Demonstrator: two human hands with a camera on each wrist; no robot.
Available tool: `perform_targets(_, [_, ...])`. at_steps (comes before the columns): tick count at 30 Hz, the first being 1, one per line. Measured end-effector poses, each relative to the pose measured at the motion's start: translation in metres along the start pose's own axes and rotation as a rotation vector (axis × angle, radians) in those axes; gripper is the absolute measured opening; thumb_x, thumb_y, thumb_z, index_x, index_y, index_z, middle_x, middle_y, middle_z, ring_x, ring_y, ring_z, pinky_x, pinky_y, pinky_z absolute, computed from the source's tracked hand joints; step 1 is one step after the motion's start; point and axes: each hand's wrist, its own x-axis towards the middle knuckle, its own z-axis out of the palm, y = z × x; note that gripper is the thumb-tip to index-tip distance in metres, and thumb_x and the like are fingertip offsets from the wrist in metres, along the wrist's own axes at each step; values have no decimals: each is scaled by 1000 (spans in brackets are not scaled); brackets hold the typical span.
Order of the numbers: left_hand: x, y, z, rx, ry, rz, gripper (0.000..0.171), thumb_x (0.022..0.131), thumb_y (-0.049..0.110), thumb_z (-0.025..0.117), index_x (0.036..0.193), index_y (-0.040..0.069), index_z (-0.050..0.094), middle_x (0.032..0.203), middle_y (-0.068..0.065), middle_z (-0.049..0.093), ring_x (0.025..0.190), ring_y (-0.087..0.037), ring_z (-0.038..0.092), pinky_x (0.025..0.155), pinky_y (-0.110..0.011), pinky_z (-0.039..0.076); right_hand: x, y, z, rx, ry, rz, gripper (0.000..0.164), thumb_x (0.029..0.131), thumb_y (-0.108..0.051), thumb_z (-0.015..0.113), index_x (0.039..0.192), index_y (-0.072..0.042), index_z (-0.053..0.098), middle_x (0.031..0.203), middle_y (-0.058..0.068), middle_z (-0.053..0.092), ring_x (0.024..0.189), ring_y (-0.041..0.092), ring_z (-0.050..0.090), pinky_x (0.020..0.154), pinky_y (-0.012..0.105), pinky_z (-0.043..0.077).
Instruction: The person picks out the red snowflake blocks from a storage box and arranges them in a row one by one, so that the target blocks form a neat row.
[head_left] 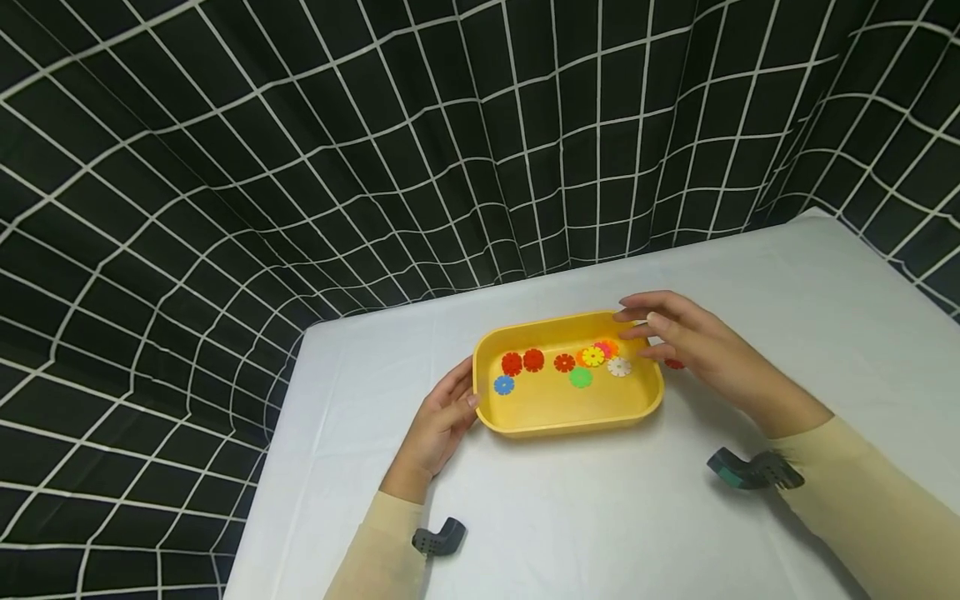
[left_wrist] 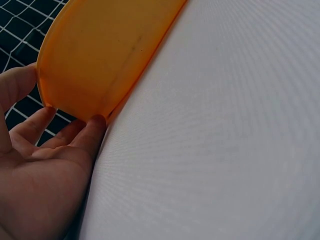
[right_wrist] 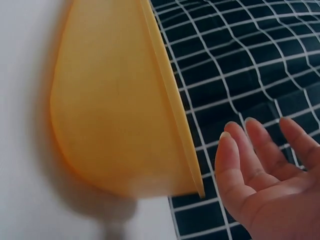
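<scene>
Yellow tub (head_left: 566, 411) on a white, cloth-covered surface (head_left: 555, 517), with its left end gripped by the left hand (head_left: 442, 417), whose thumb lies at the rim and whose fingertips meet the outer wall. The right hand (head_left: 697, 343) is loosely extended at the opposite end, its fingers spread and holding nothing; the right wrist view shows a gap between its fingertips and the rim. The tub is smooth, apparently plastic, shallow and rectangular with rounded corners. On its floor lie flat, round discs with notched edges: a blue disc (head_left: 504, 385) near the left end, red discs (head_left: 533, 359) behind it, a green disc (head_left: 581, 377) near the middle, and, toward the right, a yellow disc (head_left: 592, 356) overlapping orange and pink ones, with a white disc (head_left: 619, 367) beside them. A further red disc (head_left: 676, 364) lies outside the tub, partly covered by the right hand. Both sleeves (head_left: 862, 492) are beige, with a dark bracket (head_left: 753, 469) at each wrist. Behind the surface hangs a dark, folded curtain (head_left: 420, 142) patterned with white grid lines.
</scene>
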Motion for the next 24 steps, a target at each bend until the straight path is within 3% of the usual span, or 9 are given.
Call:
perform_targets(5, [1,0,0,-1,-4,6,60,108,-2,59,165,9,47,168,-6,45,153,-25,43,118,-38,45,14,-2,12,31,-31,3,48,117,-35,50,157,-9,49,155,14,54,137,36,56,104,33,57])
perform_targets(13, [0,1,0,-9,7,1,59,108,-2,59,165,9,47,167,-6,46,152,-24,44,117,-38,45,35,0,34,3,-63,63,51,114,-39,55,156,-10,52,154,14,58,137,36,57,110,62,51])
perform_targets(24, [0,0,0,-21,-3,11,60,107,-4,59,165,7,46,167,-7,46,153,-24,44,118,-39,44,63,12,53,-25,-88,87,57,107,-42,70,153,-12,55,151,14,59,140,34,53,120,58,42])
